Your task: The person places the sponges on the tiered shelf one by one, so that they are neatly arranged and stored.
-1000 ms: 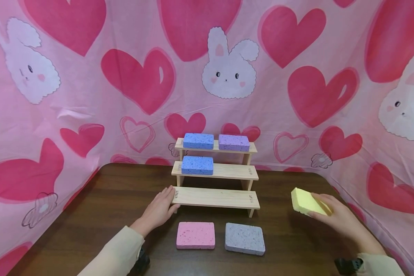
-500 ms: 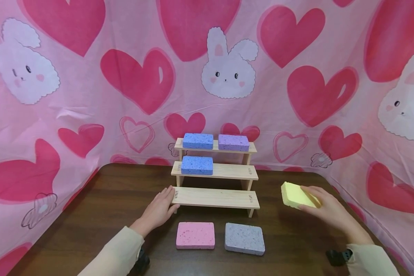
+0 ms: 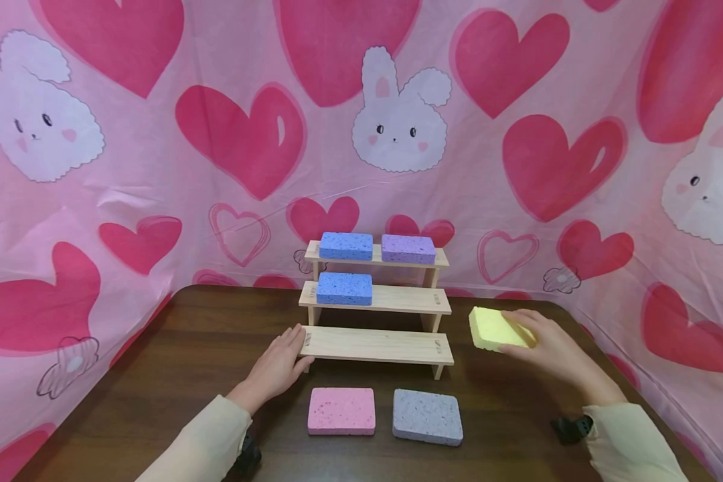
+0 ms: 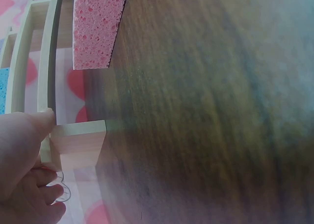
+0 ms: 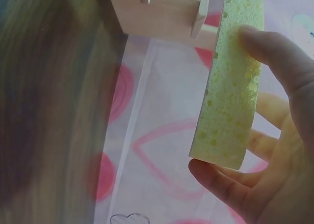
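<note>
My right hand (image 3: 551,348) holds a yellow sponge (image 3: 495,329) above the table, right of a three-tier wooden shelf stand (image 3: 376,344). In the right wrist view the thumb lies on one face of the sponge, with fingers around its far side and lower end. My left hand (image 3: 277,368) grips the left end of the lowest tier, its thumb (image 4: 45,122) at the front edge. A blue sponge (image 3: 346,246) and a purple sponge (image 3: 408,248) sit on the top tier. Another blue sponge (image 3: 344,288) lies at the left of the middle tier.
On the dark wooden table (image 3: 217,335), in front of the stand, lie a pink sponge (image 3: 341,411) and a grey sponge (image 3: 427,416) side by side. A pink cloth (image 3: 313,161) with hearts and rabbits hangs behind and at both sides.
My right hand has carried the yellow sponge leftward and slightly farther up in the head view, closer to the stand. The left hand stays at the lowest tier.
</note>
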